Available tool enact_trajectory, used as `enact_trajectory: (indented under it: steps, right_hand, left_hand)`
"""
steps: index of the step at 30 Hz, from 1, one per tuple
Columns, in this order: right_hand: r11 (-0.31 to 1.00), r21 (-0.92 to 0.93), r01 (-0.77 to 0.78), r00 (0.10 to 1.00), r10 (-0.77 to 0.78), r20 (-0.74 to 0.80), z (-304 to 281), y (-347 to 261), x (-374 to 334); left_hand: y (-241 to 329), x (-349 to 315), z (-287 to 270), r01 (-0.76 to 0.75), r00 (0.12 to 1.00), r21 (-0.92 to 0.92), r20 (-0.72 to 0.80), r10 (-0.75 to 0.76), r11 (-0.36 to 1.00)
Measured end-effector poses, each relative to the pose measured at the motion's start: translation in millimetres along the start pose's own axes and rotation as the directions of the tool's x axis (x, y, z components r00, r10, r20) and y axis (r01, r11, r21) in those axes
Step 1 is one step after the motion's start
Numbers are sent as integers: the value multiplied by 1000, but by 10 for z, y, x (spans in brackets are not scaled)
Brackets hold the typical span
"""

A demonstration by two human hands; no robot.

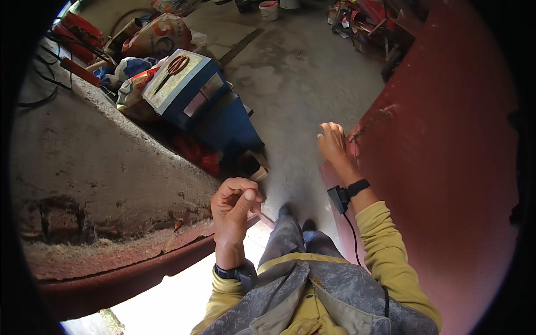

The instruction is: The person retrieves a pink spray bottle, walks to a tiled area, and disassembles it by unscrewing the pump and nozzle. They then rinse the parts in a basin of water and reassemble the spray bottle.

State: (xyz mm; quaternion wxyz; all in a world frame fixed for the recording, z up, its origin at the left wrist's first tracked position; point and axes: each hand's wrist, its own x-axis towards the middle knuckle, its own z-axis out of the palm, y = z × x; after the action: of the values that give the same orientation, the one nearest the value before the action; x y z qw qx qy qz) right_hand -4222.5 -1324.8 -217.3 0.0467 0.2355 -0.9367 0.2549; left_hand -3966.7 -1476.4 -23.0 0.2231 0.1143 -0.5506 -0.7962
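Middle lane: concrete floor (296,78) stretches far between the two sides, up to a white bucket (269,10).
Left side: a blue cabinet (192,111) juts toward the lane, bulging bags (159,36) crowding it.
Near left: a rough wall (117,162) bars sideways passage beyond the left hand (231,209).
Right side: a red panel (441,145) walls off the way, its edge just beside the right hand (333,143).
Far right: a jumbled heap (365,22) narrows the floor.
Between hands: an open gap.
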Motion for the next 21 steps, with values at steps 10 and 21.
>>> enact_trajectory:
  steps: [10, 21]
  right_hand:
    - [590, -740, -324, 791, 598, 131, 243, 1866, 1223]
    - [524, -837, -154, 330, 826, 456, -14, 4229, 1354]
  left_hand:
    - [-62, 1802, -361, -234, 933, 52, -269, 240, 971]
    - [11, 3628, -1206, -90, 872, 188, -460, 169, 978]
